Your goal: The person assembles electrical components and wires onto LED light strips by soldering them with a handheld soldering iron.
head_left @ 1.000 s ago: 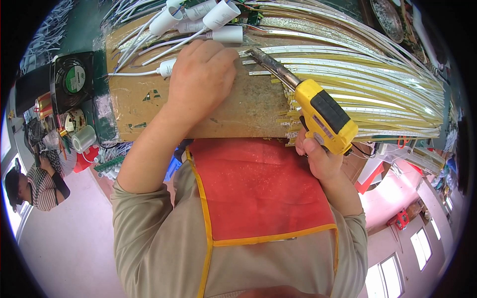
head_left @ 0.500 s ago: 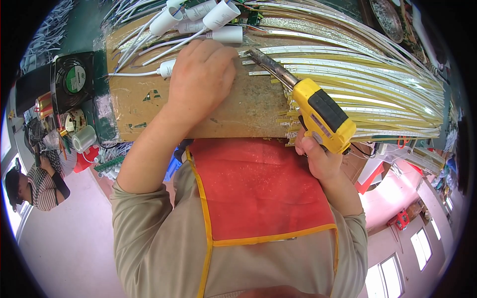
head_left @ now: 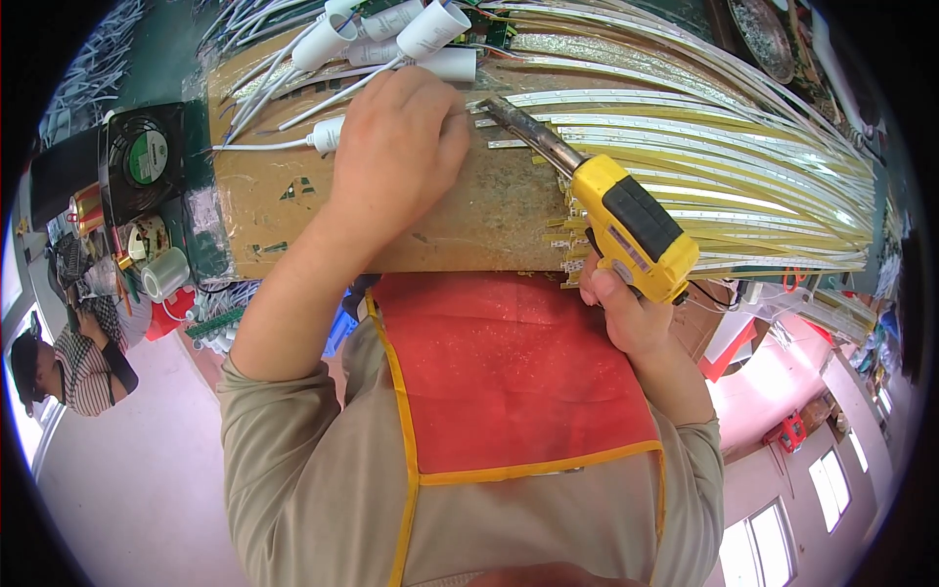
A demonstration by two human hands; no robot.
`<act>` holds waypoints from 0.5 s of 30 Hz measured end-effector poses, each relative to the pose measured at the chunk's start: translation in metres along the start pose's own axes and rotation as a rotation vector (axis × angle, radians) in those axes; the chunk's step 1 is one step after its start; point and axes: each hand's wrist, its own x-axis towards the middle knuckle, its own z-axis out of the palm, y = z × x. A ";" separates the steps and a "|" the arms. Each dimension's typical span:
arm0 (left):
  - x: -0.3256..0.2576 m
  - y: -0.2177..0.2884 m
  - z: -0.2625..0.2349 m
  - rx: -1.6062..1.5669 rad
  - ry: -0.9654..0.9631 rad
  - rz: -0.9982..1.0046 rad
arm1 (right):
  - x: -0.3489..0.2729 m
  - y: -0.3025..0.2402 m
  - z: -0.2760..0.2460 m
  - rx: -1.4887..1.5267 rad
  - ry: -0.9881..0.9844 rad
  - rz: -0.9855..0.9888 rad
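Cluttered tabletop (head_left: 201, 245) carried brown board (head_left: 469, 220), fan (head_left: 145, 157) at left. Left hand (head_left: 396, 147) lay flat on board, fingers together, pressing strip ends (head_left: 509, 122). Right hand (head_left: 626, 308) gripped yellow soldering gun (head_left: 626, 223), tip on strip ends beside left hand.

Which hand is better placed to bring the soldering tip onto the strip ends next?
Right. The right hand grips the yellow soldering gun, its tip beside the pale strips. The left hand lies pressed on the board among the white cylinders, holding no tool.
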 end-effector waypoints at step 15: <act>0.007 -0.006 -0.010 -0.020 -0.111 0.027 | 0.001 0.003 0.000 -0.138 -0.060 -0.064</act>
